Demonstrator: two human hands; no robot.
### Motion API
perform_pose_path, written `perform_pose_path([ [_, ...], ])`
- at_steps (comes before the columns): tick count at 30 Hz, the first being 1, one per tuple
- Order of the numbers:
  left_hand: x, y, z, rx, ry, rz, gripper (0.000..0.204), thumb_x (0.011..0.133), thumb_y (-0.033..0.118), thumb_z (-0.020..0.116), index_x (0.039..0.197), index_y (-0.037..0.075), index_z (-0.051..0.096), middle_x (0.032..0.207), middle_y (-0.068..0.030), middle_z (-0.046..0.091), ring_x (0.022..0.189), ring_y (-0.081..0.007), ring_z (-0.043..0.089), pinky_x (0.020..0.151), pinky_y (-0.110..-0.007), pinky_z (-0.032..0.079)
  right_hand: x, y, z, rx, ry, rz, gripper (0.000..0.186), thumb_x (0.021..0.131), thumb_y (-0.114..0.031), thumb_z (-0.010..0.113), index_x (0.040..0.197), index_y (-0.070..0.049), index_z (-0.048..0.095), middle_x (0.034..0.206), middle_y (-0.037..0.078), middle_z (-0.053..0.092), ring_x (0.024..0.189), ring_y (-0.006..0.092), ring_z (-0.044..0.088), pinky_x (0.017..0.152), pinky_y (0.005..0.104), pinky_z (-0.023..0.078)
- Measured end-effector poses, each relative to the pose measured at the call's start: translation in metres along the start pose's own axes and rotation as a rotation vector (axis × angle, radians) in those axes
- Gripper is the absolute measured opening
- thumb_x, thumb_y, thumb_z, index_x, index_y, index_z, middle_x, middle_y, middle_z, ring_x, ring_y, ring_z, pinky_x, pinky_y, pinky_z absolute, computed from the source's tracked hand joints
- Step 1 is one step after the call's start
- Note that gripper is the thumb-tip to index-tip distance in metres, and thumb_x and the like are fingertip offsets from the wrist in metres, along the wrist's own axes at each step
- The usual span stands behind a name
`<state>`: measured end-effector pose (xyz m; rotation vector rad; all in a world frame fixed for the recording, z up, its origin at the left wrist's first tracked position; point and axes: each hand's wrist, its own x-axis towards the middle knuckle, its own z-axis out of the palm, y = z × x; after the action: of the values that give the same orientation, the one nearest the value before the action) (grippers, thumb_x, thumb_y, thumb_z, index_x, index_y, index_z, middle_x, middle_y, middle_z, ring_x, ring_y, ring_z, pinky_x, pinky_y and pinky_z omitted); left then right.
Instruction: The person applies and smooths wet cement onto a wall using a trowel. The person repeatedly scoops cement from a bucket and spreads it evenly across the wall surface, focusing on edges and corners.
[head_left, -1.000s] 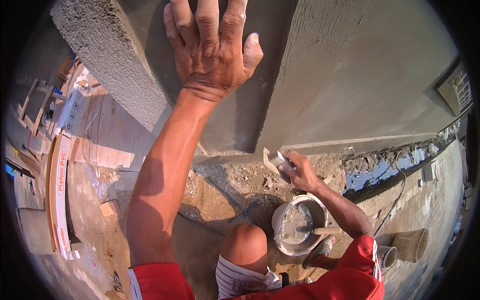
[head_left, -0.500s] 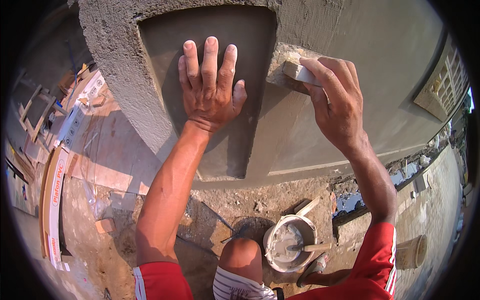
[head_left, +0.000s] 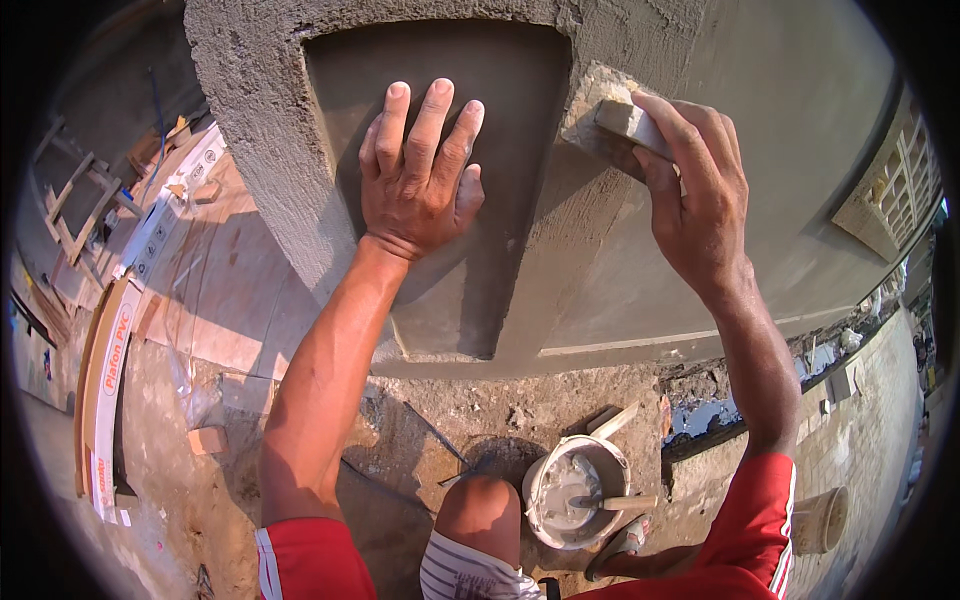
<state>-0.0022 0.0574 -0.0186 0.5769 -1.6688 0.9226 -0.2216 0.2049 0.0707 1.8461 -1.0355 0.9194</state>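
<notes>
The small pale block [head_left: 627,122], a float or sponge by the look of it, is sitting pressed against a patch of rough wet plaster [head_left: 590,100] at the upper right corner of the recessed panel [head_left: 500,180] in the grey rendered wall [head_left: 760,200]. The right hand [head_left: 695,195] is gripping it, grip clamped around the block with fingers curling over the top edge. The left hand [head_left: 420,175] is lying flat inside the recess, grip spread apart and holding nothing, palm just leaning on the smooth surface for support. So to me the person is in the middle of working fresh mix into that corner and levelling it with the surrounding face. The rough patch isn't blended yet, so I'd guess the next bit is needing firm, even strokes across the edge without rounding off the crisp corner of the recess, and probably more mix before long. Down below, a white bucket [head_left: 545,480] of grey mortar is standing on the dirt floor [head_left: 300,470] just beside the person's knee [head_left: 480,510], with a trowel [head_left: 610,503] resting in it. Further left, long printed boards [head_left: 108,390] and a wooden frame [head_left: 75,200] are lying around, well apart from the work.
</notes>
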Motion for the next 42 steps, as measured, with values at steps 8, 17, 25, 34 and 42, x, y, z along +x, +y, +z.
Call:
perform_pose_path([
  [8,0.0,-0.001,0.0,-0.013,0.004,0.009,0.05,0.085,0.03,0.054,0.131,0.014,0.061,0.145,-0.0106,0.045,0.138,-0.0343,0.033,0.108,-0.045,0.03,-0.035,-0.008,0.029,0.028,-0.15,0.007,0.047,0.08,0.002,0.068,0.124,-0.013,0.058,0.102,0.008,0.054,0.09,0.0269,0.053,0.078,0.0392,0.05],
  [17,-0.001,0.005,0.008,-0.017,0.016,-0.019,0.056,0.081,0.029,0.055,0.136,0.02,0.056,0.148,-0.0062,0.043,0.139,-0.034,0.032,0.107,-0.046,0.032,-0.229,-0.059,0.081,0.209,-0.678,-0.075,0.054,0.079,-0.005,0.064,0.132,-0.01,0.055,0.108,0.011,0.053,0.094,0.0263,0.05,0.077,0.0384,0.046],
  [25,0.003,0.001,0.002,0.07,0.017,0.038,0.051,0.085,0.033,0.054,0.131,0.012,0.061,0.144,-0.0104,0.046,0.136,-0.0356,0.034,0.109,-0.045,0.029,-0.035,0.013,0.009,0.061,0.009,-0.036,0.043,0.084,0.002,0.065,0.124,-0.013,0.06,0.1,0.008,0.058,0.092,0.0264,0.055,0.077,0.0382,0.049],
  [34,0.003,0.003,0.003,0.074,0.022,0.046,0.052,0.084,0.032,0.054,0.131,0.012,0.061,0.144,-0.0105,0.046,0.135,-0.0349,0.033,0.108,-0.045,0.03,-0.178,-0.025,0.073,0.106,-0.392,-0.04,0.054,0.077,-0.007,0.067,0.13,-0.015,0.057,0.11,0.009,0.055,0.096,0.0251,0.052,0.077,0.0389,0.046],
  [42,0.002,0.002,0.003,0.074,0.009,0.059,0.053,0.083,0.031,0.055,0.133,0.013,0.059,0.144,-0.0108,0.045,0.135,-0.0354,0.032,0.11,-0.044,0.029,-0.339,-0.097,0.109,0.437,-0.844,0.179,0.044,0.08,-0.01,0.067,0.123,-0.009,0.057,0.112,0.012,0.054,0.105,0.0296,0.053,0.08,0.0391,0.045],
])
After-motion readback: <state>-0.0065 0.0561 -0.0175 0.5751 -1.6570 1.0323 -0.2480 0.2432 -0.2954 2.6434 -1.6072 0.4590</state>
